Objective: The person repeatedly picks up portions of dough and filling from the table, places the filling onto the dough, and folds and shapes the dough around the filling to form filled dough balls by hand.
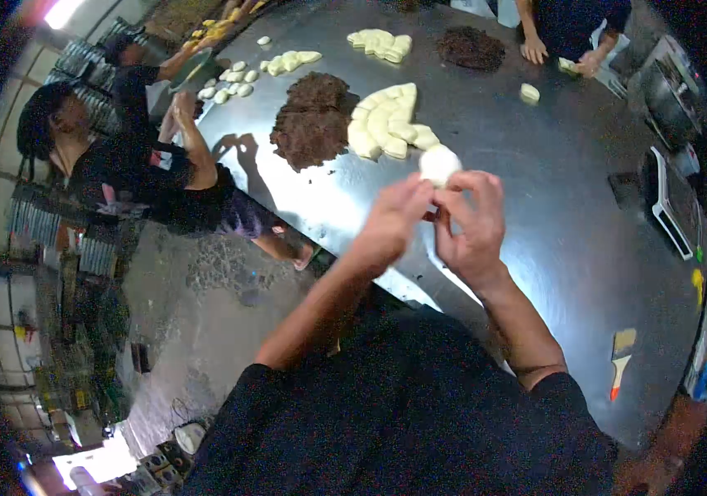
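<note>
A round white piece of dough (439,165) is held up over the metal table between my two hands. My left hand (395,217) is somewhat blurred, its fingertips closed at the dough's lower left side. My right hand (473,219) has its fingers curled round the lower right of the dough. Just beyond my hands lies a fan of pale dough pieces (382,122). To its left sits a dark brown crumbly mass (312,124). Something small and dark shows between my hands, too small to make out.
The metal table (552,215) carries more dough pieces (380,43), another brown mass (471,48), a brush (620,364) at right and a scale (671,202) at the right edge. People stand at the left and the far side; a co-worker's hands (589,62) hold dough.
</note>
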`<state>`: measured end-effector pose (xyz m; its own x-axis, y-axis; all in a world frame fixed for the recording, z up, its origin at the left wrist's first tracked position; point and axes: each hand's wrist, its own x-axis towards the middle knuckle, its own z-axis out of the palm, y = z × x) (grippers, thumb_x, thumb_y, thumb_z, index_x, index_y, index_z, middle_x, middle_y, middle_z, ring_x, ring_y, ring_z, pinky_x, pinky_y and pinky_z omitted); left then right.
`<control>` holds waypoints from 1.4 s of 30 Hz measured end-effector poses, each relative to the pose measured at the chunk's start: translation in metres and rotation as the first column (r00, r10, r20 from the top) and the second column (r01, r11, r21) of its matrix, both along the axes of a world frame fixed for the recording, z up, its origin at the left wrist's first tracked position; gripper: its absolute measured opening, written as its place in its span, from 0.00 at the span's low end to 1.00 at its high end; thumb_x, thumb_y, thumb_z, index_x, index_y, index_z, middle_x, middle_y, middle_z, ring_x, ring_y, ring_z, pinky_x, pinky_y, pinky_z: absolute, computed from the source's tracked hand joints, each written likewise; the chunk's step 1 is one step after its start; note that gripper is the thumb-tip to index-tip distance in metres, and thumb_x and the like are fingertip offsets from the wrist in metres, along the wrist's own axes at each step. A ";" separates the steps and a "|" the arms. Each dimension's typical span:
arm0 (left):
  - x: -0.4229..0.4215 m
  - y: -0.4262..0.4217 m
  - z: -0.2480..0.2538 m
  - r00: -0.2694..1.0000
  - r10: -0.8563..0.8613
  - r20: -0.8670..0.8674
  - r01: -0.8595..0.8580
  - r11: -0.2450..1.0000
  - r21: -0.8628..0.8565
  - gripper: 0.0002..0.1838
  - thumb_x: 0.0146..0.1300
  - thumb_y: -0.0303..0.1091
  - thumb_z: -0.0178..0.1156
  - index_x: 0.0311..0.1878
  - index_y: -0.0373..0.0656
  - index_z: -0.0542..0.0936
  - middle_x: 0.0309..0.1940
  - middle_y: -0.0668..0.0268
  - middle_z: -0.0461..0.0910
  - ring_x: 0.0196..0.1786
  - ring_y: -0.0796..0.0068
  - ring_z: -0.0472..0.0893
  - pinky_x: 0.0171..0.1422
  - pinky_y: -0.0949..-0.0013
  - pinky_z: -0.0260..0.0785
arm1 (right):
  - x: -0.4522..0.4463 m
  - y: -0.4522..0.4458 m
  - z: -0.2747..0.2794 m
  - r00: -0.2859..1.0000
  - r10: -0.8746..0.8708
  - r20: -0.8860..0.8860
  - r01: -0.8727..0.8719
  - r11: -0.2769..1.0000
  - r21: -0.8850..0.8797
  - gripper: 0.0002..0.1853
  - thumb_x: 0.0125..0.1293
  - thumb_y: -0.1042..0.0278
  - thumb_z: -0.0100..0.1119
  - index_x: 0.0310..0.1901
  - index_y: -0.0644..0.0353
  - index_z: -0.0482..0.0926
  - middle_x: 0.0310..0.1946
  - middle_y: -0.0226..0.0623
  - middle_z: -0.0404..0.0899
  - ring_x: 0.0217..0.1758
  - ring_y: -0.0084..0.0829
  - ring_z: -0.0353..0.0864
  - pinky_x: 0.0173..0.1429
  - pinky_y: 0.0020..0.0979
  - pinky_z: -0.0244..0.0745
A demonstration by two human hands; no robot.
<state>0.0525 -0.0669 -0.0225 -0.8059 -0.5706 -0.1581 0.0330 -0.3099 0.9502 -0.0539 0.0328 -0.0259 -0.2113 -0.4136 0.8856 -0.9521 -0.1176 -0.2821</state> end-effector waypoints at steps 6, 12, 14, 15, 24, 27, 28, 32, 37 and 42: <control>0.001 0.003 -0.005 0.963 -0.229 -0.143 0.246 0.962 0.117 0.23 0.71 0.28 0.49 0.68 0.42 0.62 0.36 0.66 0.79 0.31 0.83 0.71 0.34 0.79 0.64 | 0.000 0.037 -0.009 0.935 -0.005 0.356 0.008 1.000 -0.008 0.13 0.53 0.80 0.57 0.41 0.62 0.80 0.38 0.42 0.78 0.36 0.37 0.79 0.41 0.32 0.76; 0.005 -0.029 -0.162 0.869 -0.289 0.403 0.484 0.323 -0.813 0.16 0.66 0.39 0.59 0.51 0.37 0.78 0.32 0.53 0.82 0.34 0.57 0.82 0.40 0.58 0.73 | -0.015 0.106 -0.115 0.761 -0.464 0.453 0.125 0.790 0.600 0.23 0.56 0.70 0.63 0.54 0.61 0.75 0.39 0.46 0.77 0.40 0.43 0.77 0.45 0.38 0.74; 0.000 -0.091 -0.151 0.803 0.060 0.593 0.429 0.631 -0.646 0.21 0.64 0.48 0.60 0.44 0.35 0.81 0.38 0.46 0.82 0.41 0.47 0.82 0.45 0.52 0.74 | -0.008 0.134 -0.196 0.638 -0.649 0.414 0.252 0.684 0.684 0.25 0.49 0.65 0.63 0.52 0.59 0.76 0.45 0.46 0.74 0.50 0.47 0.70 0.58 0.48 0.63; -0.009 -0.118 -0.157 0.809 0.094 0.580 0.404 0.629 -0.664 0.21 0.64 0.48 0.60 0.44 0.35 0.81 0.38 0.46 0.82 0.41 0.47 0.82 0.45 0.52 0.74 | 0.005 0.127 -0.207 0.646 -0.733 0.212 0.362 0.539 0.760 0.24 0.50 0.60 0.62 0.50 0.57 0.78 0.44 0.44 0.74 0.48 0.45 0.70 0.55 0.49 0.63; -0.119 -0.215 -0.235 0.476 0.794 0.378 -0.309 0.553 -0.773 0.25 0.52 0.40 0.69 0.51 0.39 0.76 0.46 0.44 0.75 0.49 0.45 0.77 0.53 0.53 0.72 | -0.071 0.049 -0.205 0.804 -0.592 0.063 0.455 0.680 0.575 0.12 0.53 0.74 0.52 0.40 0.60 0.77 0.35 0.44 0.74 0.42 0.47 0.72 0.49 0.47 0.65; -0.096 -0.208 -0.247 0.645 0.695 0.318 -0.254 0.587 -0.769 0.22 0.51 0.37 0.67 0.50 0.41 0.78 0.44 0.49 0.79 0.48 0.49 0.79 0.53 0.54 0.72 | -0.044 0.083 -0.235 0.784 -0.614 0.088 0.498 0.707 0.502 0.13 0.51 0.71 0.53 0.40 0.62 0.76 0.37 0.46 0.74 0.42 0.49 0.71 0.50 0.49 0.64; -0.090 -0.206 -0.260 0.645 0.692 0.323 -0.253 0.593 -0.765 0.22 0.51 0.37 0.67 0.50 0.41 0.78 0.44 0.49 0.79 0.48 0.49 0.79 0.53 0.54 0.72 | -0.031 0.085 -0.241 0.827 -0.543 0.150 0.403 0.756 0.515 0.15 0.50 0.69 0.54 0.40 0.62 0.76 0.37 0.48 0.73 0.44 0.50 0.71 0.53 0.49 0.63; -0.047 -0.118 -0.247 0.774 0.480 0.412 -0.063 0.706 -0.705 0.23 0.48 0.37 0.68 0.50 0.48 0.81 0.39 0.54 0.82 0.41 0.55 0.82 0.48 0.58 0.74 | -0.032 0.046 -0.226 0.886 -0.433 0.169 0.272 0.778 0.566 0.11 0.56 0.68 0.56 0.41 0.59 0.77 0.41 0.43 0.74 0.47 0.46 0.71 0.55 0.46 0.64; 0.009 -0.055 -0.175 0.947 0.136 0.291 0.144 0.632 -0.761 0.23 0.54 0.29 0.65 0.56 0.44 0.78 0.38 0.55 0.78 0.40 0.58 0.79 0.46 0.63 0.73 | -0.045 0.095 -0.221 0.846 -0.505 0.174 0.366 0.786 0.498 0.06 0.56 0.70 0.59 0.35 0.58 0.77 0.38 0.41 0.74 0.42 0.44 0.73 0.48 0.46 0.66; 0.056 -0.055 -0.249 0.881 0.196 0.431 0.340 0.371 -0.864 0.17 0.63 0.38 0.61 0.54 0.47 0.81 0.51 0.53 0.74 0.50 0.55 0.76 0.53 0.58 0.71 | -0.023 0.083 -0.232 0.924 -0.344 0.168 0.222 0.839 0.498 0.06 0.55 0.69 0.59 0.34 0.59 0.76 0.39 0.44 0.73 0.46 0.48 0.70 0.52 0.48 0.66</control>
